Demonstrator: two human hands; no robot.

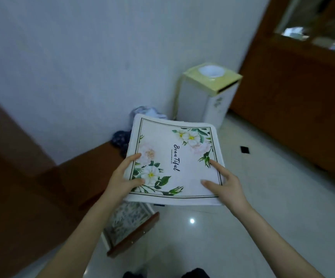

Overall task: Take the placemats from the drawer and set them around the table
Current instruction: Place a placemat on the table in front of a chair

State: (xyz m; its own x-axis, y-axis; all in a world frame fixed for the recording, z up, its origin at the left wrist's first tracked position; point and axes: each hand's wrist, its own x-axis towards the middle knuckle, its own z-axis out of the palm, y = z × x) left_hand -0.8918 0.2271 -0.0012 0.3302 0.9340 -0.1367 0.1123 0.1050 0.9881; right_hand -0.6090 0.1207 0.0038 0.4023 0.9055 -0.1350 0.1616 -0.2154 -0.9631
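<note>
A stack of white placemats (174,149) with a green border, white flowers and the word "Beautiful" is held in the air in front of me. My left hand (124,177) grips its left edge, thumb and forefinger on top. My right hand (222,183) holds the near right corner, with two fingers lying on the top mat. Below the stack, an open wooden drawer (134,235) sticks out from the brown cabinet (32,193); a floral-patterned sheet lies inside it.
A white water dispenser with a yellow top (208,93) stands against the wall ahead. Dark blue cloth (120,139) lies on the cabinet top. A brown wooden sideboard (295,91) runs along the right. Glossy white floor tiles (262,227) stretch to the right.
</note>
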